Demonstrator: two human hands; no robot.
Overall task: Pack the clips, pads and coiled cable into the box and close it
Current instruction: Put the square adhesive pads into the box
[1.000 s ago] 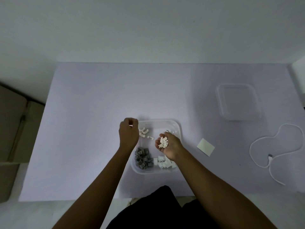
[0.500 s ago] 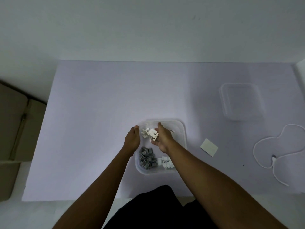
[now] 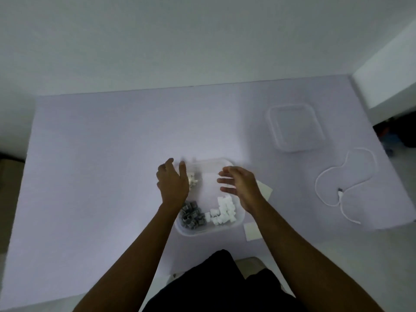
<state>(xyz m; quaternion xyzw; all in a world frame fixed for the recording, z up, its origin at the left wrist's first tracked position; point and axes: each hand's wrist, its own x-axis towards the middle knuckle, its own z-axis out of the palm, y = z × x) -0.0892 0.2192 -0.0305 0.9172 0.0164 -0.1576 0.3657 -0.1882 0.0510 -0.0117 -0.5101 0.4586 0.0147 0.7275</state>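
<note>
The box [image 3: 210, 229] sits at the near edge of the table [image 3: 101, 154], directly in front of the person, so both hands reach it without stretching; it is open, and its lid [image 3: 296, 128] lies well apart at the far right, clear of the packing area.

Inside the box the clips lie in separate heaps: grey clips [image 3: 192, 215] at the near left, white clips [image 3: 222, 211] at the near right, and a smaller pale heap [image 3: 192, 180] at the far left, partly hidden by the left hand; the far-right part of the box appears bare, which by judgement leaves room for the cable and pads.

The left hand [image 3: 172, 183] hovers over the left side of the box, fingers spread and slack, holding nothing; the right hand [image 3: 239, 185] hovers over the right side, palm turned inward, fingers loosely extended, also released; the frame is blurred around both, so contact with the box rim cannot be told.

Two pads remain on the table: one pad [image 3: 264, 191] just beside the right wall of the box, partly covered by the right wrist; a second pad [image 3: 252, 230] just beside the near right corner; both are within short reach of the right hand.

The cable [image 3: 344, 188] lies loose and uncoiled at the right, near the lid; it needs coiling before it will fit.

By judgement the clips are packed; pads, cable and lid are outstanding.
</note>
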